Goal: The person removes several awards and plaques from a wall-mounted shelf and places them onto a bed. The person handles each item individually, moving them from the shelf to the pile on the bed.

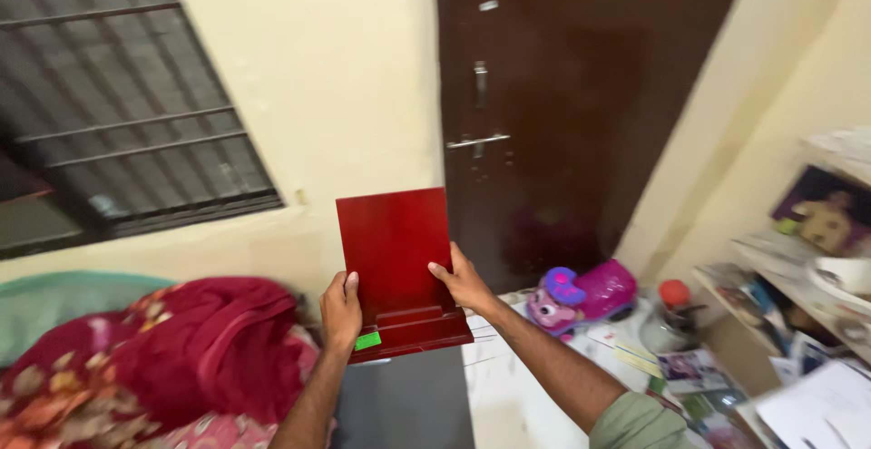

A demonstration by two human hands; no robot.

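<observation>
With the left hand (340, 311) clamped on the lower left edge and the right hand (463, 284) on the right edge, the glossy red wooden stand (396, 263) is held upright in mid-air before the dark door (562, 95) at 12 o'clock; an even two-sided grip, thumbs flat on the panel, should best keep it level above the red blanket (181, 349) at 8 o'clock.

A single view is given from a camera worn on the head, tilted and faced forward and slightly down toward the dark brown wooden door (562, 95); the outstretched forearms are seen close below; no second view is supplied.
</observation>
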